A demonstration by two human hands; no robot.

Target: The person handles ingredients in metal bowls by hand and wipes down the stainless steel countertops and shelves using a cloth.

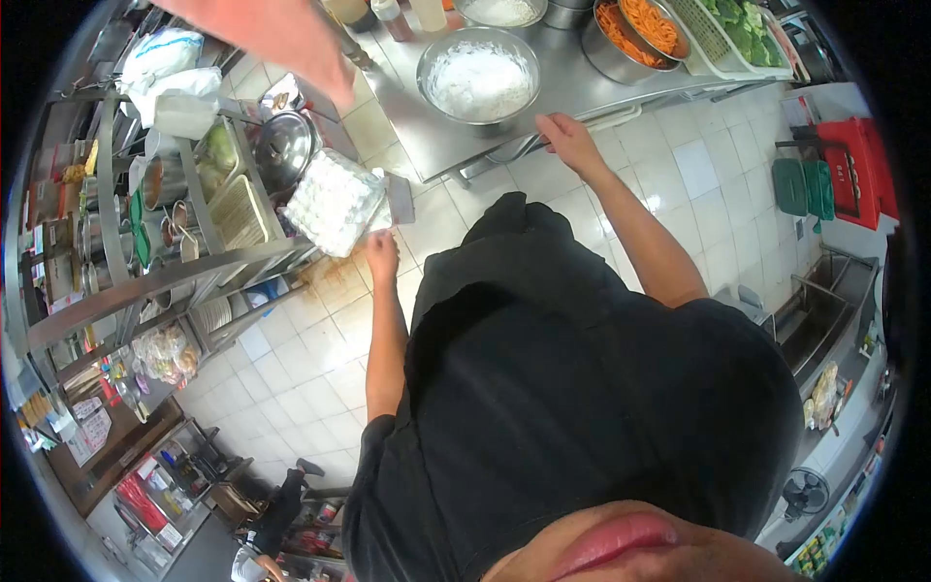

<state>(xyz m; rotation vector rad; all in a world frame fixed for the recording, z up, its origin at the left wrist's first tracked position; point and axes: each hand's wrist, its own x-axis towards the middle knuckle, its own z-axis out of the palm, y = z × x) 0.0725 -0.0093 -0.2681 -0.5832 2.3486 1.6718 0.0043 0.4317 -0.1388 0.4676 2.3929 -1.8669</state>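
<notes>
My left hand [383,254] is low at my side, its fingers curled closed. Its knuckles appear at the lower corner of a white bundle in clear plastic [335,204]; I cannot tell whether they touch. My right hand [570,141] is at the front edge of the steel table [417,141], fingers curled, and what they hold, if anything, is hidden. Nearest to it on the table stands a metal bowl of white powder [482,80]. A second bowl of white powder [499,10] sits behind that one.
Shredded orange vegetable fills pots [630,58] on the table, beside a basket of leafy greens [742,34]. A steel rack [175,281] with pots and a lidded pan [284,145] lines the left. A blurred pink shape [281,48] crosses the top left. Another person [276,514] is below left.
</notes>
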